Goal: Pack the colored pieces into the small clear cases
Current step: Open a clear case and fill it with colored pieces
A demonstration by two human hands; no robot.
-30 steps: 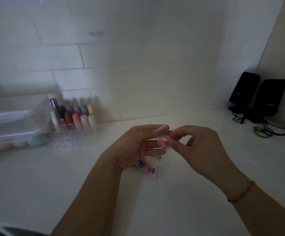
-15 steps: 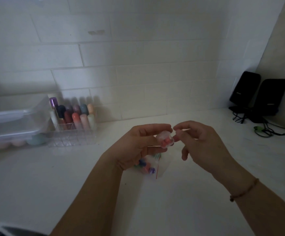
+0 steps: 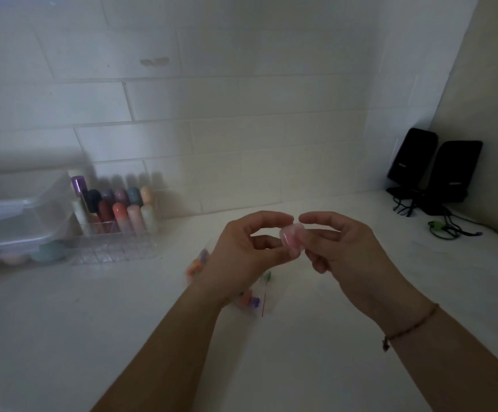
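A small clear case [image 3: 291, 237] with something pink inside is held up over the white counter between both hands. My left hand [image 3: 242, 254] pinches its left side with thumb and fingertips. My right hand [image 3: 345, 251] grips its right side with curled fingers. Under my left hand lies a clear zip bag [image 3: 259, 298] with a red seal line. Several small colored pieces [image 3: 249, 300] sit in the bag, and more colored pieces [image 3: 195, 263] show to the left of my left wrist. My hand hides part of the bag.
A clear organizer [image 3: 114, 233] with several colored tubes stands at the back left. Beside it a lidded clear box [image 3: 13, 224] sits over pastel round items. Two black speakers [image 3: 435, 171] with cables [image 3: 443, 227] stand in the back right corner. A white tiled wall closes the back.
My right hand has come back onto the case and now grips its right side. Both hands moved slightly right and up, so more of the colored pieces show to the left.
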